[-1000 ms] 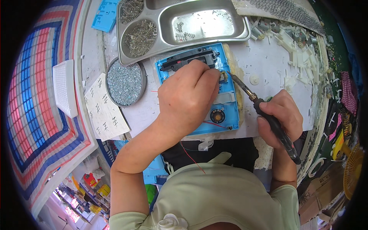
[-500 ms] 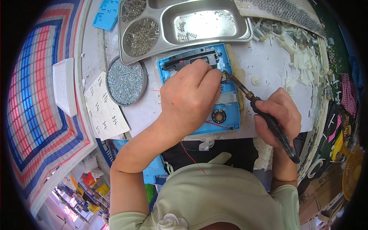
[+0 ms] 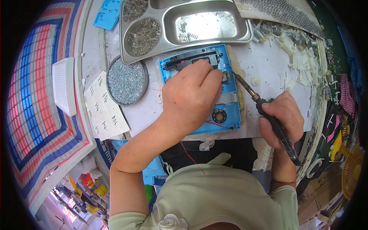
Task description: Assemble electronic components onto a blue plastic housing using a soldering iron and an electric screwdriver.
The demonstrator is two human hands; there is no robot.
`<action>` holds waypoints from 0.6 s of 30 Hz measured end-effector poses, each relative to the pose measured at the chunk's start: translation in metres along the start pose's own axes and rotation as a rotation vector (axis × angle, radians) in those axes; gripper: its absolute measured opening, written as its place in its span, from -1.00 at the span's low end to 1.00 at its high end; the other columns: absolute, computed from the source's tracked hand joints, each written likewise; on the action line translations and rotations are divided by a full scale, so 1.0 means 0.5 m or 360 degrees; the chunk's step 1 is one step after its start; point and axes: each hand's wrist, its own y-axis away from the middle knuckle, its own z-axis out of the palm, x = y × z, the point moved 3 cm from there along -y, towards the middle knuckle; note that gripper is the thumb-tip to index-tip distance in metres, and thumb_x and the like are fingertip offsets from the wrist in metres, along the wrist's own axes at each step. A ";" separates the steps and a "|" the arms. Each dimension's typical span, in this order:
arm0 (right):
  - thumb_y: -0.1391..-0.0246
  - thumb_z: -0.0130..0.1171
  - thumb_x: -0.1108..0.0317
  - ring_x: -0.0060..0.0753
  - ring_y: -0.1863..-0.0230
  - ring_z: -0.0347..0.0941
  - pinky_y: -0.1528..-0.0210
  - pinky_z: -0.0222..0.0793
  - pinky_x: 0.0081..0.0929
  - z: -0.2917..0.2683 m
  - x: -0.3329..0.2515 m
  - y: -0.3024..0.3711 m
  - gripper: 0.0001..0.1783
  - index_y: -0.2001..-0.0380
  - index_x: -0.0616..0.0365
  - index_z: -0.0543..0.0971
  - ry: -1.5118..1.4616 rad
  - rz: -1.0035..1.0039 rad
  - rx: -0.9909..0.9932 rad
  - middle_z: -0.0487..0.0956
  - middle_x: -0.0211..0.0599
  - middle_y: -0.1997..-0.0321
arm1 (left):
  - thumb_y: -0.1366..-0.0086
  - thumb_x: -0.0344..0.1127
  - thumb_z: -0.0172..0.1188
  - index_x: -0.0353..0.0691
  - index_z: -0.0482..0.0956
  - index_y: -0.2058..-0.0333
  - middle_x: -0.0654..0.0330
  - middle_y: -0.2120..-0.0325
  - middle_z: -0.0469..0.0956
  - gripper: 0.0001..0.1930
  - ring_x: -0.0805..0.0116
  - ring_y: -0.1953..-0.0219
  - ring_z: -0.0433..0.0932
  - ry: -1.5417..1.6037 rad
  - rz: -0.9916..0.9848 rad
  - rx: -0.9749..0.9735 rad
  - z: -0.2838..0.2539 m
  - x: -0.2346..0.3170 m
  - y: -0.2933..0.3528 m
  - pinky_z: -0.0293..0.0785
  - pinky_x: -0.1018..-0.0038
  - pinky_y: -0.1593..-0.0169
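Note:
A blue plastic housing (image 3: 231, 100) lies on the bench before me, with a black bar-shaped part along its top and a small round speaker (image 3: 219, 115) low on its right side. Over its middle, my left hand (image 3: 191, 97) is closed, fingertips pinched together; what they hold is hidden beneath them. My right hand (image 3: 283, 119) grips a soldering iron (image 3: 276, 126) by its black handle. The iron's tip points up and left, just off the housing's right edge, near a small metal part (image 3: 226, 77). A red wire (image 3: 189, 156) hangs down toward my lap.
Behind the housing stands a steel compartment tray (image 3: 168, 48) with small springs. To the left are a round dish of screws (image 3: 127, 82), a paper with handwriting (image 3: 105, 109) and a white grid tray (image 3: 64, 86). White plastic pieces (image 3: 303, 63) and grey parts lie at the right.
The soldering iron has drawn back to the right, its tip leaving the small metal part. My right hand moved slightly right and down with it. My left hand has barely shifted.

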 end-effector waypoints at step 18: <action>0.08 0.37 0.52 -0.30 0.53 0.37 0.46 0.23 -0.42 -0.023 0.009 0.020 -0.69 0.18 0.29 0.63 0.0023 0.0072 0.0078 0.53 -0.25 0.51 | -0.06 -0.35 0.49 -0.20 0.65 0.22 0.13 0.28 0.55 -0.70 0.18 0.45 0.54 -0.0288 -0.0206 -0.0278 -0.111 -0.037 0.036 0.47 0.36 0.37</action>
